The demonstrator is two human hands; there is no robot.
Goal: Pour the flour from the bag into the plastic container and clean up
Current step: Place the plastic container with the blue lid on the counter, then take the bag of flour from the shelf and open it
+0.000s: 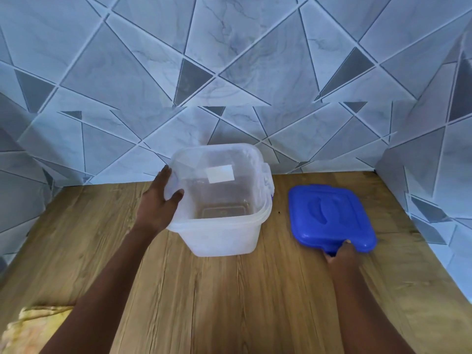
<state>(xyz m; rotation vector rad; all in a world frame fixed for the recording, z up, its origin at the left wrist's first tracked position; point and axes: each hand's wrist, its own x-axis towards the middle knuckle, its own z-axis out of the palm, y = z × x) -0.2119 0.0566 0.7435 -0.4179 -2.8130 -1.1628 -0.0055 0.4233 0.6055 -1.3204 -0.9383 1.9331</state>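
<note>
I count one empty tub (219, 200) and one blue lid (329, 215) on the counter (229, 290); my left hand (158, 200) grips the tub's rim, my right hand (342, 254) pinches the lid's edge.

The clear square plastic container (219, 200) stands open on the wooden table (229, 290), close before the tiled wall (229, 72). To the container's right, apart from it, the blue square plastic lid (329, 215) lies flat on the table. The left hand (161, 203) holds the container's left rim; the right hand (341, 254) touches the lid's near edge. Far to the container's near left, a crumpled yellowish cloth (33, 325) lies at the table's corner.
</note>
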